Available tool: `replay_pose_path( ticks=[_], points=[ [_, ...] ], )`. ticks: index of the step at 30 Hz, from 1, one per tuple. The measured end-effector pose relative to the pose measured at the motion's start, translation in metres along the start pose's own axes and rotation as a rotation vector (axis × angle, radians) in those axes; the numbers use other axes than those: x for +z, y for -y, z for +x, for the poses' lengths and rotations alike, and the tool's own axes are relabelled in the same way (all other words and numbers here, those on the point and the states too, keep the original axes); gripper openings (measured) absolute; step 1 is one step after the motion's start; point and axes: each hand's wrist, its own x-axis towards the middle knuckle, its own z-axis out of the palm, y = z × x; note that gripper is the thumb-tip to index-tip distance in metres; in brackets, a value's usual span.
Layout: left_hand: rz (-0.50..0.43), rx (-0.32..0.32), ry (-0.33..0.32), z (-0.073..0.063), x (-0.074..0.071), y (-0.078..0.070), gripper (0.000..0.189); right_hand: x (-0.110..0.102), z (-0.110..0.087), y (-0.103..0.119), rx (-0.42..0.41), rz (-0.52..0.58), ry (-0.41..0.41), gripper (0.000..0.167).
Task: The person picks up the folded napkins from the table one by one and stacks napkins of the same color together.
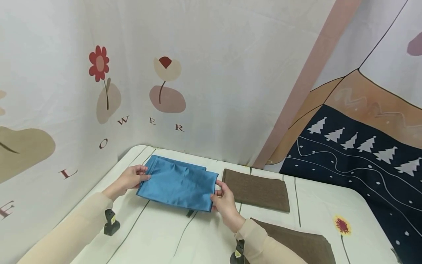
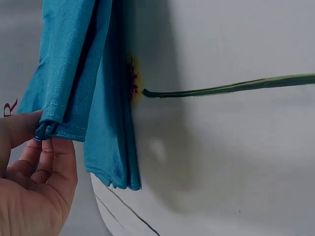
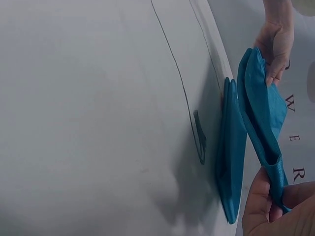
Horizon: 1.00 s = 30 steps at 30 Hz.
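A: Beige sleeves (image 1: pixel 74 225) sat nearest our head camera. What else?
B: We had the white tabletop (image 1: pixel 158 236), then the folded blue cloth (image 1: pixel 178 185), held up above a second blue cloth (image 3: pixel 231 152) lying on it.
A: To our right?
B: Far brown cloth (image 1: pixel 257 191) and near brown cloth (image 1: pixel 301 242), apart, the latter partly behind a sleeve.
A: Hands?
B: Our left hand (image 1: pixel 129 178) pinched the lifted cloth's left edge; our right hand (image 1: pixel 226 201) pinched its right.

in head view, lower blue cloth (image 1: pixel 195 166) mostly hidden; nearer brown cloth (image 1: pixel 300 242) cropped below
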Motion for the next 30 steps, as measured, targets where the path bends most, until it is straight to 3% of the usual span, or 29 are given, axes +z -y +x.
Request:
replay_pose_path(
  ticks=[30],
  points=[
    [0.002,0.007,-0.061,0.039,-0.011,0.001,0.034,0.017,0.049,0.004,-0.013,0.0,-0.054,0.054]
  ],
)
